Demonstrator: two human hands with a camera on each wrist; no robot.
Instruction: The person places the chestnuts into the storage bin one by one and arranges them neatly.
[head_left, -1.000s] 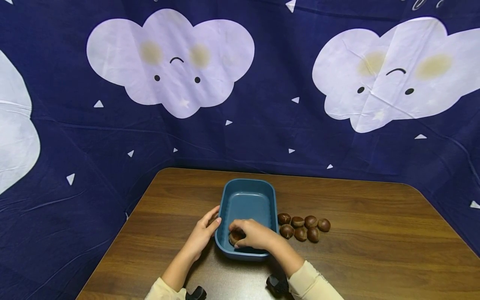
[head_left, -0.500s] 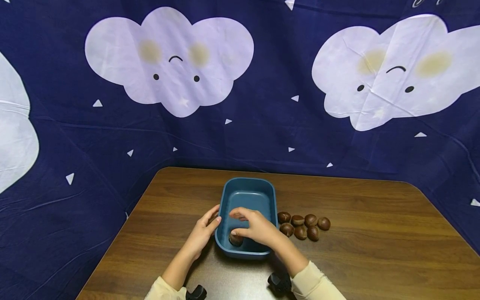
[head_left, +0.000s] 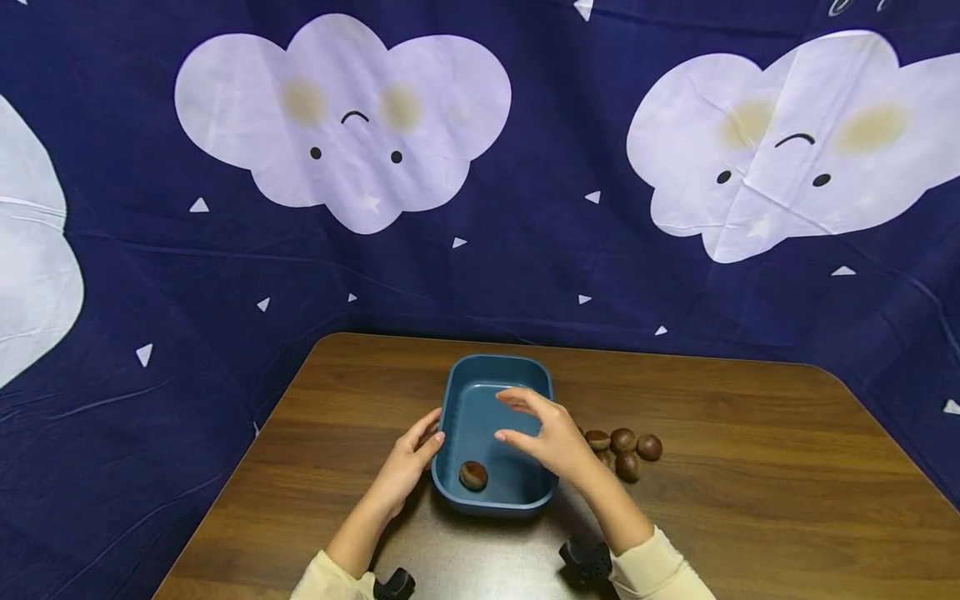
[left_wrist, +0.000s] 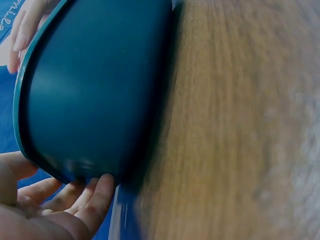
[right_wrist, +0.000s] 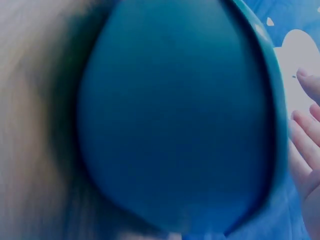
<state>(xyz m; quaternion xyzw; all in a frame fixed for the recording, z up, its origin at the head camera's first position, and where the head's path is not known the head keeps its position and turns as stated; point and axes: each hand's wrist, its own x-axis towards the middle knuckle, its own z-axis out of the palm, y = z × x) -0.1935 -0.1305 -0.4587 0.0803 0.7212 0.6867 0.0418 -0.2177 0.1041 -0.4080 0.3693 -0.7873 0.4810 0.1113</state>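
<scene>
My left hand (head_left: 405, 462) rests relaxed fingers against the blue rectangular tub's (head_left: 476, 421) outer wall. Between my hands a chestnut (head_left: 473, 477) lies inside, seemingly placed, since my right hand (head_left: 551, 433) has let go and lifted, spread and empty, toward the loose chestnuts (head_left: 627, 464) on its right.

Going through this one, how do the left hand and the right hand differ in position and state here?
Position: the left hand is beside the blue container, while the right hand is over it.
Contact: the left hand touches the container's outer side; the right hand holds nothing, its thumb and fingers apart.
Shared: both hands are bare and come out of cream sleeves.
</scene>
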